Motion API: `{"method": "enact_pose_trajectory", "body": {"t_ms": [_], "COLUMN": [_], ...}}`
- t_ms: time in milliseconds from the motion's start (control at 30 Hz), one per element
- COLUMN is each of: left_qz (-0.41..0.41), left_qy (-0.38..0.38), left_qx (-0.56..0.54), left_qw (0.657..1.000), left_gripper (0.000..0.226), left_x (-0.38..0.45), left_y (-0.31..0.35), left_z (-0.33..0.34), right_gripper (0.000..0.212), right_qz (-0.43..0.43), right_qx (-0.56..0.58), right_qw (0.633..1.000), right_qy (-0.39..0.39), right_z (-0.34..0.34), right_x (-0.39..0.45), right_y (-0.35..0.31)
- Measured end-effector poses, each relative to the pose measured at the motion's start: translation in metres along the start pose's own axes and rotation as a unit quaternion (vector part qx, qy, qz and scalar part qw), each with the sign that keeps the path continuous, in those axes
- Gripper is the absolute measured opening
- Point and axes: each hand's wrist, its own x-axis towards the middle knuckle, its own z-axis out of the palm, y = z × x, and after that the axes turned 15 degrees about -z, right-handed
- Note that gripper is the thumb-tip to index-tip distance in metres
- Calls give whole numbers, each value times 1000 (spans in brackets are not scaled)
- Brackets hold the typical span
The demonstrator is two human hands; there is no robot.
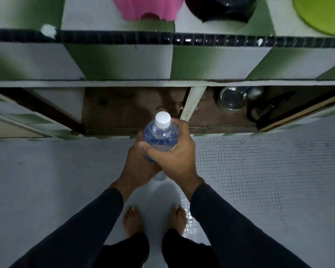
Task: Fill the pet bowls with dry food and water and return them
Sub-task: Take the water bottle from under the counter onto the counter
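Both hands, left hand (137, 163) and right hand (176, 153), grip upright water bottle (161, 136) mid-frame, fingers wrapped around it, cap (163, 119) on, steel bowl (231, 98) upper right, nearer right hand.

Both hands gripping capped water bottle (161, 135) upright at frame centre: right hand (179, 151) curling round its body, left hand (138, 165) holding lower. Steel bowl (232, 98) sitting in open cabinet, upper right.
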Motion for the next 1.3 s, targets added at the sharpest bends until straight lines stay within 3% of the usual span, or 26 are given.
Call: {"method": "enact_pose_trajectory", "body": {"t_ms": [133, 400, 700, 1133, 1300], "left_qz": [5, 41, 94, 234, 229], "left_qy": [14, 21, 20, -35, -56], "left_qx": [27, 16, 55, 23, 10], "left_qw": [1000, 999, 994, 971, 972], "left_gripper": [92, 63, 61, 64, 71], "left_x": [-34, -88, -133, -142, -131], "left_y": [57, 197, 338, 458, 481], "left_z": [-3, -6, -12, -4, 9], "right_gripper": [80, 76, 67, 68, 65], "right_qz": [1, -56, -100, -136, -149], "right_qx": [8, 23, -2, 1, -4], "right_qw": [1000, 998, 993, 984, 976], "right_qy": [-1, 32, 66, 118, 157], "right_z": [-27, -86, -145, -198, -220], "right_x": [2, 23, 51, 85, 97], "right_y": [-64, -199, -327, -430, -443]}}
